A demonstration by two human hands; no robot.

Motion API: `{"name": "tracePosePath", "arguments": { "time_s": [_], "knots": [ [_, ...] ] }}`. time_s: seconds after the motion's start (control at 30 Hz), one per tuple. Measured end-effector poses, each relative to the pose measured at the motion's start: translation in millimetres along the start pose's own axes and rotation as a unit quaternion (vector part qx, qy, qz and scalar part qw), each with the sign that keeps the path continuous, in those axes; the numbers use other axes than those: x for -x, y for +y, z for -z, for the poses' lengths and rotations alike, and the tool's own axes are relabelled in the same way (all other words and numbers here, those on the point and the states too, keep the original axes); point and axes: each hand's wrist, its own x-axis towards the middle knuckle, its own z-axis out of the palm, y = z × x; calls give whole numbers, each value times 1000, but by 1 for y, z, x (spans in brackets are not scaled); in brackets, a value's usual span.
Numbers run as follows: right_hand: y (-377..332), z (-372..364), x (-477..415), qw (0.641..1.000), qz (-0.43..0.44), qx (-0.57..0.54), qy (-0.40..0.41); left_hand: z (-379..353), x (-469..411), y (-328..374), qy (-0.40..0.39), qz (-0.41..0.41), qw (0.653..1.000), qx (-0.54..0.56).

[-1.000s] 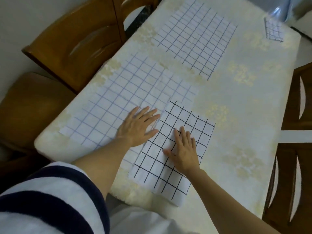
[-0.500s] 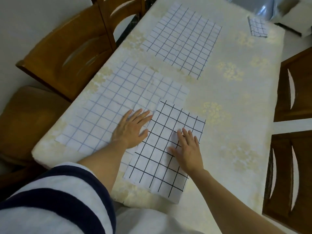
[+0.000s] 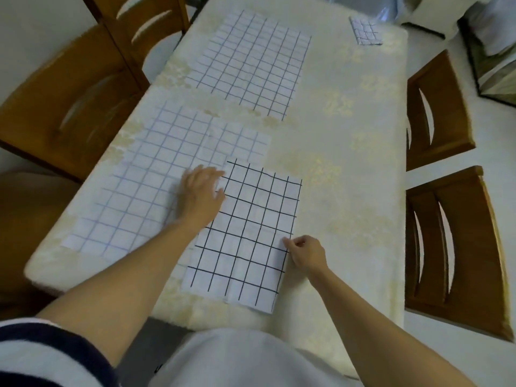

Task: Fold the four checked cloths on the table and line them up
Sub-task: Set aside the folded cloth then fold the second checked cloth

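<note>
The dark cloth, white with a bold black grid, lies at the lower centre of the frame on the worktop, and its near corner hangs a little past the worktop's near edge. The right hand is at the middle of this cloth's right edge. Its grip is nearly closed, with thumb and fingertips curled together and pinching the edge, and the knuckles are bunched just off the cloth over the worktop.

The left hand lies at the cloth's upper left corner. Its grip is released: the fingers look straight and slightly spread, palm down, though they are blurred. The palm rests on the pale cloth, and the fingertips touch the left edge of the dark cloth.

The pale cloth is spread flat at centre left, with a faint blue grid. The dark cloth overlaps its lower right part. The far cloth lies flat at upper centre, apart from the pale one. The small cloth is a compact square at the upper right, near the worktop's far corner and well apart from the rest.

Wooden chairs stand on the left and the right of the worktop.
</note>
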Motion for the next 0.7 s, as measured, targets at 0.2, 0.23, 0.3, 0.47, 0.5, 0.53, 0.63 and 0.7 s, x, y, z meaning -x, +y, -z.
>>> {"name": "tracePosePath", "arguments": {
  "time_s": [0.2, 0.23, 0.3, 0.47, 0.5, 0.53, 0.63, 0.7],
  "knots": [
    [0, -8, 3, 1000, -3, -8, 2, -45, 7, 107, -253, -369, 876, -181],
    [2, -7, 3, 1000, 3, -15, -4, -53, 6, 120, -281, -382, 853, -216],
    [6, -3, 5, 999, 9, -36, -11, -61, 0, 141, -329, -392, 814, -276],
    [29, 9, 10, 995, 5, -99, 5, -67, -23, 169, -355, -409, 760, -359],
    [34, 11, 12, 994, 6, -105, 8, -66, -27, 174, -358, -411, 753, -370],
    [38, 13, 13, 994, 10, -107, 12, -66, -31, 177, -361, -411, 751, -371],
    [46, 26, 12, 995, 21, -99, 24, -62, -43, 182, -353, -404, 768, -351],
    [53, 41, 8, 996, 21, -89, 23, -60, -52, 180, -350, -381, 791, -326]
  ]
}}
